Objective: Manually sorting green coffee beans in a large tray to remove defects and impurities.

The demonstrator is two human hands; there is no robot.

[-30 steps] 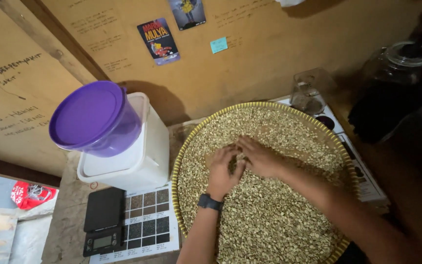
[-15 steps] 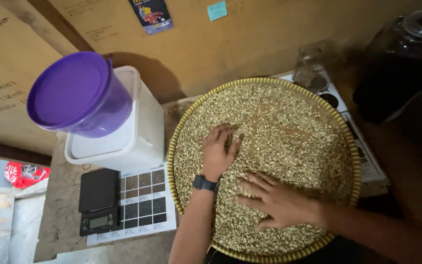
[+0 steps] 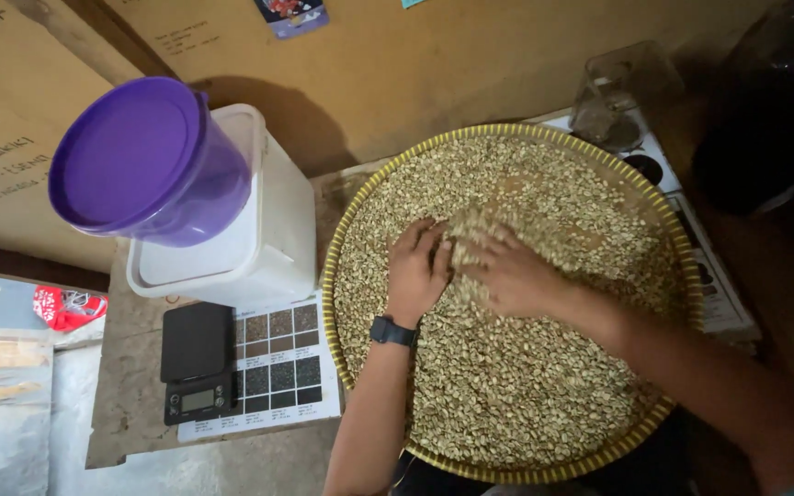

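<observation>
A round woven tray with a yellow rim [image 3: 351, 198] holds a thick layer of pale green coffee beans [image 3: 526, 386]. My left hand [image 3: 417, 272], with a dark watch on the wrist, lies palm down on the beans near the tray's middle, fingers spread. My right hand [image 3: 512, 272] is right beside it, also flat in the beans, pushing a small heap of them against the left hand's fingers. Neither hand grips anything.
A purple-lidded tub [image 3: 144, 165] sits on a white bin [image 3: 259, 239] left of the tray. A black digital scale [image 3: 197, 363] and a colour chart card [image 3: 287, 363] lie in front. A clear glass [image 3: 613, 96] and a dark jar [image 3: 774, 101] stand at the back right.
My right hand has swept from the tray's near side up to the middle, pushing beans against my left hand. The left hand stayed almost in place. The view shifted slightly downward.
</observation>
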